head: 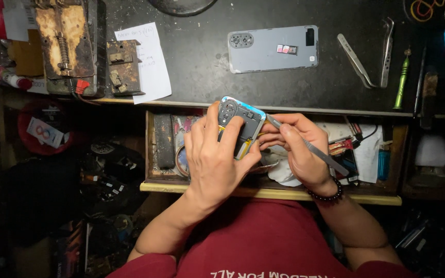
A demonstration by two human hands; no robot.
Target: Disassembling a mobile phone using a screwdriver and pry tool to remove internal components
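The left hand (215, 157) hides most of the opened phone (240, 123).

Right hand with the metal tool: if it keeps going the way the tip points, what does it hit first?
The right hand aims its metal tool up-left; the tip is already at the edge of the opened phone held by the left hand, so probably the phone. Depth unclear.

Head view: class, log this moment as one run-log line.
left hand: grips opened phone | right hand: holds tweezers at phone edge | back cover: on bench
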